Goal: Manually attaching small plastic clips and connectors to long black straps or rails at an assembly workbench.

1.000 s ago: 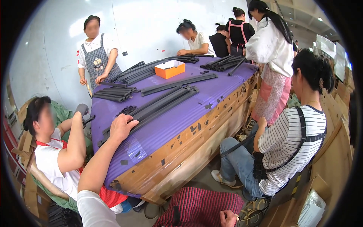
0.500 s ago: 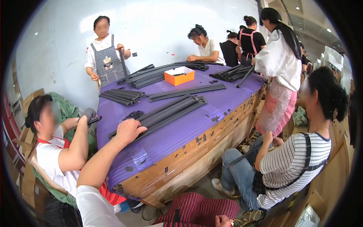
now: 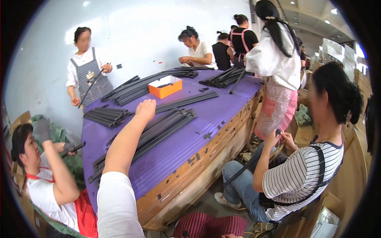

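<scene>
- Left hand (image 3: 145, 110) stretched out over the purple table, fingers curled loosely, hovering at the far end of the long bundle of thin black plastic strips (image 3: 152, 137); could not tell whether touching the strips or just above them, and nothing seen clasped in it
- Right hand barely in view at the bottom edge, only a sliver showing beside the red-striped cloth (image 3: 210, 224); grip impossible to judge
- Bundle lay lengthwise along the middle of the table, running from the near left edge toward the hand, strips packed side by side and roughly parallel
- Judged light and fairly stiff singly, yet long enough to sag or whip if lifted by one end; probably smooth and apt to slide against each other, so best taken near the middle, or with both hands spread apart along the length
- Not fragile by the look of it, though a loose bundle would likely fan out if gripped slackly
- Purple sheet-covered worktable (image 3: 222, 111) with taped brown cardboard sides (image 3: 198, 174), surface ribbed, flat and broad
- Further off, an orange open box (image 3: 166, 86) beyond the hand, a short stack of black strips (image 3: 105, 116) to the left, more dark piles (image 3: 224, 77) at the far end
- Several other people around the table, one seated in a striped top (image 3: 301, 178) at right, one low at left in a red apron (image 3: 51, 186), pale wall behind
</scene>
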`<state>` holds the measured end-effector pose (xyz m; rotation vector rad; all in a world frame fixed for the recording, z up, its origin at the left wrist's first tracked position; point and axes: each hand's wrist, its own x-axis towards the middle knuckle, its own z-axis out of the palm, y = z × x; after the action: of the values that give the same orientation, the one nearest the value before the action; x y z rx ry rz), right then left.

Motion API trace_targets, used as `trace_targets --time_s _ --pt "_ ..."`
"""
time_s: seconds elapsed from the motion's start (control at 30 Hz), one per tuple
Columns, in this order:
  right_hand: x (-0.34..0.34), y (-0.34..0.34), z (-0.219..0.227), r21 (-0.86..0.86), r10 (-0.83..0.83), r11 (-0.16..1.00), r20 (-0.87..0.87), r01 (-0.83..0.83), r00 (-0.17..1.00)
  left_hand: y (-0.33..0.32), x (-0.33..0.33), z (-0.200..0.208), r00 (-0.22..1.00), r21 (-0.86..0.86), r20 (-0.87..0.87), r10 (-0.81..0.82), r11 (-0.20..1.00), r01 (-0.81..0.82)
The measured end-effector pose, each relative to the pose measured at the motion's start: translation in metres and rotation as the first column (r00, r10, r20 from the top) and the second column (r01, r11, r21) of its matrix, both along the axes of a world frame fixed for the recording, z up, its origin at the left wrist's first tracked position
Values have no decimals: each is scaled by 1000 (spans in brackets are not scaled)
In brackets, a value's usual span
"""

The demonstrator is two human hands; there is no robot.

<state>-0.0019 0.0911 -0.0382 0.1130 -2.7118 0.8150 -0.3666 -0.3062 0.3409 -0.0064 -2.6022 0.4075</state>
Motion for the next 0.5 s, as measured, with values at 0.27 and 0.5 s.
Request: trace_targets --time_s 0.27,0.5 --pt "-32 -3 5 -84 -77 994 -13 76 997 -9 -33 -22 976 138 161 149 975 -172" --pt "-42 -9 18 -151 -56 987 -9 54 998 -4 -27 -11 987 202 154 35 977 -66"
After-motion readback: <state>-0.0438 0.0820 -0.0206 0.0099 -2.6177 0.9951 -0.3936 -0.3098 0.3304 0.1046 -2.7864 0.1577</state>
